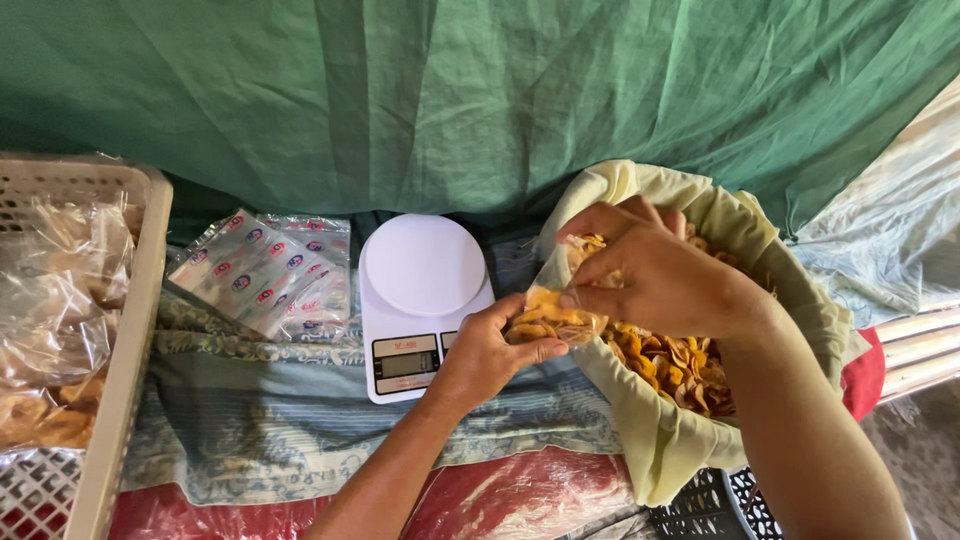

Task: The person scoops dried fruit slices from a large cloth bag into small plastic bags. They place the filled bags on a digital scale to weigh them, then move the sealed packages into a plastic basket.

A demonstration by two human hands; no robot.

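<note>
My left hand point(490, 352) grips a small clear plastic bag point(543, 318) partly filled with yellow chips, held at the rim of a large cream cloth sack point(660, 440). My right hand point(650, 270) is over the sack's mouth, fingers pinched on chips at the bag's opening. The sack holds a heap of yellow-orange chips point(680, 365). Just left of my hands stands a white digital kitchen scale point(420, 300) with a bare round platform.
A stack of empty printed clear packets point(265, 270) lies left of the scale. A beige plastic basket point(125, 340) at far left holds filled clear bags. Green cloth hangs behind. A patterned blue cloth point(300, 420) covers the surface; a black crate point(720, 505) sits below the sack.
</note>
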